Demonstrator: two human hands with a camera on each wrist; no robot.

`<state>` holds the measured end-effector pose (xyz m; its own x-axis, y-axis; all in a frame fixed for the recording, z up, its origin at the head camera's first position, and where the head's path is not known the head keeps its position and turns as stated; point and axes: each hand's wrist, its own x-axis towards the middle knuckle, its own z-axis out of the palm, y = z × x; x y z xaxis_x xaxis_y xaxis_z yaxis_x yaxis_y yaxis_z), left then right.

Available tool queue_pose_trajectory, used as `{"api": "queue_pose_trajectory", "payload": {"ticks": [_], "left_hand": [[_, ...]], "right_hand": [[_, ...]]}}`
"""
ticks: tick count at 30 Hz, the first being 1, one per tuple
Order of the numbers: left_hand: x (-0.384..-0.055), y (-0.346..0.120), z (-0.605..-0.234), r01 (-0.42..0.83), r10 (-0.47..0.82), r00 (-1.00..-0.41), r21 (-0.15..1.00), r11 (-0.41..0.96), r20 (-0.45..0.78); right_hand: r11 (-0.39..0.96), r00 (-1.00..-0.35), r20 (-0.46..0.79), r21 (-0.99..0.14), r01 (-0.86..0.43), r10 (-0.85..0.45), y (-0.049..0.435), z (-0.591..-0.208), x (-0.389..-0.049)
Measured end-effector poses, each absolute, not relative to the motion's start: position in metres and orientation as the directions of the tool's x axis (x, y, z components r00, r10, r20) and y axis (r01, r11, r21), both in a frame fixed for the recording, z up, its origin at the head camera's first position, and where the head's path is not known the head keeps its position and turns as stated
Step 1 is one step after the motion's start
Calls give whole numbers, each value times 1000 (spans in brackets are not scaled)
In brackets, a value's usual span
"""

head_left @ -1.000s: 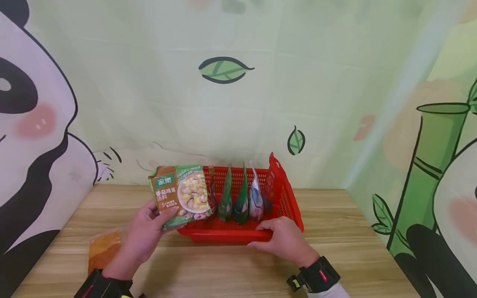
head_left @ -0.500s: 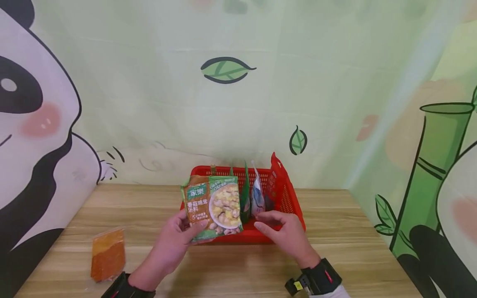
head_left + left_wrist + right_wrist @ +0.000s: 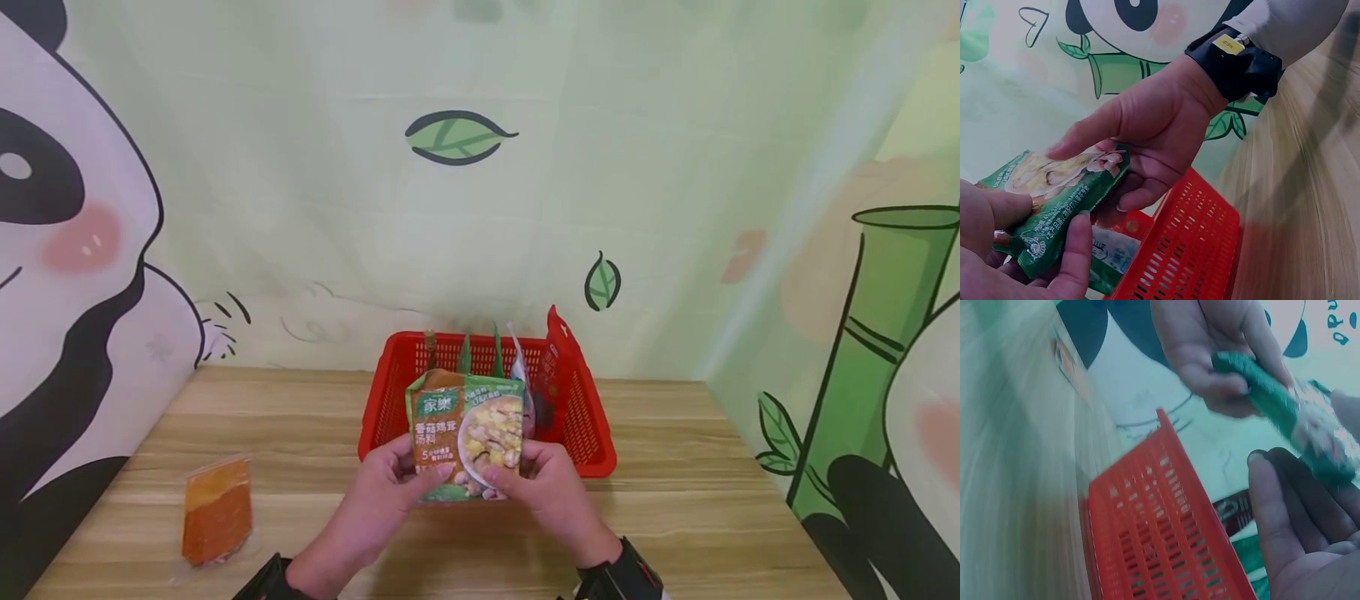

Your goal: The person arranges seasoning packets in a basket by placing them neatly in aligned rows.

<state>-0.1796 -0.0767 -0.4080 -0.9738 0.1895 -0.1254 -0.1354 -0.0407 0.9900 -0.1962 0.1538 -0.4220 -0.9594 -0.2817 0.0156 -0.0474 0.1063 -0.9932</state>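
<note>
Both hands hold a brown and green soup mix packet (image 3: pixel 468 433) with a soup bowl printed on its front, raised before the red basket. My left hand (image 3: pixel 378 492) pinches its lower left side, thumb across the front. At the lower right, my right hand (image 3: pixel 551 492) has its thumb on the front and its fingers behind. In the left wrist view, the right hand (image 3: pixel 1154 119) reaches over the packet (image 3: pixel 1060 206) from the far end. The right wrist view has the packet (image 3: pixel 1272 400) blurred, seen along its green edge.
Behind the hands, the red plastic basket (image 3: pixel 588 421) holds upright packets: green ones (image 3: pixel 498 354), a whitish one (image 3: pixel 519 367) and a red one (image 3: pixel 557 358) at its right end. A clear bag of orange-brown contents (image 3: pixel 217 512) lies left on the wooden table (image 3: pixel 300 417).
My left hand has carried the soup mix packet rightward and lower, in front of the basket. My right hand has left the basket's front rim and taken hold of the packet's right side.
</note>
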Motion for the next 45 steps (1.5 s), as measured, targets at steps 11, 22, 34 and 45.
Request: {"api": "queue_pose_trajectory", "payload": {"ticks": [11, 22, 34, 45], "left_hand": [[-177, -76, -409, -93, 210, -973, 996, 3, -92], [-186, -77, -410, 83, 107, -992, 991, 103, 72], [-179, -56, -392, 551, 126, -683, 394, 736, 720], [-164, -39, -380, 550, 175, -718, 394, 737, 674]], "right_hand": [[130, -975, 35, -989, -65, -222, 143, -418, -185], [76, -990, 60, -995, -70, -128, 136, -416, -186], [71, -983, 176, -982, -172, 47, 126, -410, -182], [84, -903, 413, -910, -406, 116, 114, -413, -174]]}}
